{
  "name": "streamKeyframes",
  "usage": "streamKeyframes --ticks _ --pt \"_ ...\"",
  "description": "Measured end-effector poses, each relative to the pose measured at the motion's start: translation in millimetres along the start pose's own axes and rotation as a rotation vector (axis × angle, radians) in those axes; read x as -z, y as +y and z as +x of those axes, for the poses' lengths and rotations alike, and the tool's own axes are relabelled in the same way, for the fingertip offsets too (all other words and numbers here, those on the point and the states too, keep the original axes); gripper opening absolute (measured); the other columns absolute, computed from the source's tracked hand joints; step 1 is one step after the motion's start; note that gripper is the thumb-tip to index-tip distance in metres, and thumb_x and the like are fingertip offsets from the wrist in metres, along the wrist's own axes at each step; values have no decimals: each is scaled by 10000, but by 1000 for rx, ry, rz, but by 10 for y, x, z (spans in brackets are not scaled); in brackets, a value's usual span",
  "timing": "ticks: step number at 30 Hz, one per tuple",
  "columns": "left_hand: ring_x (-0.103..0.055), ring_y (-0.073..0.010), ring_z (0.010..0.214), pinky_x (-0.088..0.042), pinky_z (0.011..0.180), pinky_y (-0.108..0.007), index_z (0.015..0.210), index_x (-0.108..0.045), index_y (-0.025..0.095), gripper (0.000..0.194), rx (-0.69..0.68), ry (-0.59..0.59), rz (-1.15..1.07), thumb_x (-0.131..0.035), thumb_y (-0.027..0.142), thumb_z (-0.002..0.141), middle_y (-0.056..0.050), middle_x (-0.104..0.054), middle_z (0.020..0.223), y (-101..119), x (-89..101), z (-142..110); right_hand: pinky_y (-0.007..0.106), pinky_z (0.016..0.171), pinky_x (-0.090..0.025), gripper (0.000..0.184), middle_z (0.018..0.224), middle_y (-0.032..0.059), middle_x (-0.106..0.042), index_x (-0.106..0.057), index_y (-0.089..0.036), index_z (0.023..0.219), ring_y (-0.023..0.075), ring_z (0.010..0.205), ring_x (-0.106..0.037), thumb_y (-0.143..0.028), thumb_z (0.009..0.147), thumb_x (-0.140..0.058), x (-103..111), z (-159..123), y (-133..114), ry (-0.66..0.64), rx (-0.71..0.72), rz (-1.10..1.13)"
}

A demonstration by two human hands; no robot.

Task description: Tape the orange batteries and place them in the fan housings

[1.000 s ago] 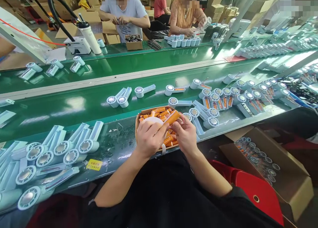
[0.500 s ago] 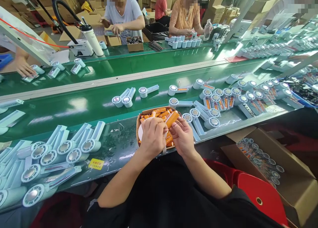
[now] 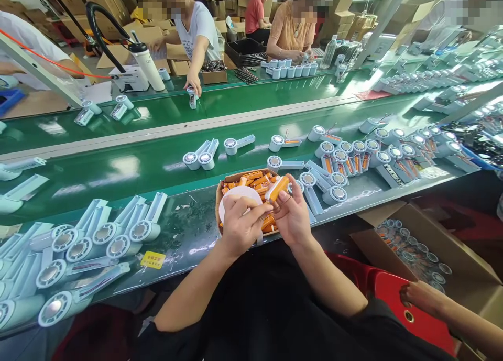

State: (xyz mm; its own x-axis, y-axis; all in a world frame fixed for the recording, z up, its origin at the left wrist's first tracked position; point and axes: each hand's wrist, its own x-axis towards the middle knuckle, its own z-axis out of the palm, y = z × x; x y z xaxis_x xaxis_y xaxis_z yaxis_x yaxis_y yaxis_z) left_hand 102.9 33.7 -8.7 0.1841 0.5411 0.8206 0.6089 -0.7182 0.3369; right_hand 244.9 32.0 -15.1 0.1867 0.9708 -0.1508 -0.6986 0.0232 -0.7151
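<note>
My right hand [image 3: 293,217] pinches an orange cylindrical battery [image 3: 278,188] and holds it tilted above a small cardboard box [image 3: 220,184] full of the same orange batteries. My left hand [image 3: 239,222] is closed around a white roll of tape [image 3: 238,196], its fingertips meeting the right hand at the battery's lower end. Both hands hover over the near edge of the green bench [image 3: 188,230]. A strip of white tape hangs down below the left hand.
Several pale blue fan housings [image 3: 98,235] lie at the left, more with batteries fitted [image 3: 353,156] at the right. A green conveyor belt [image 3: 118,167] runs behind. An open carton [image 3: 424,251] stands at the right, another person's hand [image 3: 420,298] near it. Workers sit across the belt.
My hands have stayed over the box, turning the battery slightly. The worker opposite has reached down to the far belt. Another person's hand has come in at the lower right.
</note>
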Motion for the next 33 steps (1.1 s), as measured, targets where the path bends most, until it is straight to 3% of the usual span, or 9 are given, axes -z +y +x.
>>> streamKeyframes --ticks 4,9,12,14,16,18,23,28,33 --pt "-565 -180 840 -493 832 -352 1035 -825 320 161 -14 -50 -52 -768 197 948 -2 -660 781 52 50 -118 233 712 -660 549 1005 -17 -814 -714 -314 1235 146 805 -781 -283 731 -929 76 43 -7 -82 -82 0" --pt "-608 -203 970 -523 926 -388 993 -839 387 120 -79 -250 -214 -795 291 935 -27 -712 924 -115 51 -6 177 715 -662 339 995 -13 -834 -774 -300 1079 133 876 -796 -352 779 -923 416 373 -343 36 87 125" --pt "-657 -202 1086 -547 984 -365 1251 -779 314 273 100 -518 -49 -578 329 1068 -65 -757 1162 -556 -262 500 173 709 -662 366 979 -30 -838 -786 -315 1085 118 835 -792 -309 750 -935 583 593 -621 55 174 139" --pt "-616 -237 1272 -516 1087 -395 1445 -665 289 397 311 -735 308 -464 327 1105 -83 -719 1363 -949 -568 942 184 692 -658 405 975 -20 -841 -785 -311 1091 120 804 -789 -283 720 -946 591 695 -736 34 174 123" --pt "-503 -379 1428 -486 1120 -524 1405 -696 214 401 382 -802 432 -524 355 1071 -161 -637 1493 -1330 -858 1306 195 682 -653 409 958 -12 -840 -777 -305 1079 128 784 -787 -281 709 -950 530 766 -781 11 160 105" --pt "-515 -448 1403 -514 1056 -565 1260 -759 161 335 410 -898 486 -610 345 1022 -217 -655 1422 -1631 -1071 1491 206 670 -647 435 944 -16 -837 -758 -313 1091 133 766 -783 -288 705 -958 445 824 -783 -4 165 76" --pt "-642 -275 1210 -546 1036 -499 1180 -711 168 292 308 -1144 492 -707 390 991 -110 -685 1279 -2003 -1210 1356 272 694 -656 578 890 -9 -831 -716 -310 1171 177 751 -795 -354 670 -1001 318 998 -765 -91 183 -82" --pt "-644 -260 1234 -548 1071 -505 1166 -714 177 251 241 -1260 414 -711 364 998 -99 -686 1318 -2121 -1204 1264 344 754 -656 581 889 -1 -841 -719 -272 1173 204 806 -798 -353 661 -981 209 1435 -645 -297 175 -374" --pt "-682 -242 1185 -569 1057 -493 1191 -716 179 269 281 -1248 306 -688 385 1020 -92 -713 1280 -2176 -1224 1349 312 766 -606 419 812 -31 -813 -732 -248 1156 172 723 -759 -260 752 -842 -39 2097 -326 -498 180 -837"
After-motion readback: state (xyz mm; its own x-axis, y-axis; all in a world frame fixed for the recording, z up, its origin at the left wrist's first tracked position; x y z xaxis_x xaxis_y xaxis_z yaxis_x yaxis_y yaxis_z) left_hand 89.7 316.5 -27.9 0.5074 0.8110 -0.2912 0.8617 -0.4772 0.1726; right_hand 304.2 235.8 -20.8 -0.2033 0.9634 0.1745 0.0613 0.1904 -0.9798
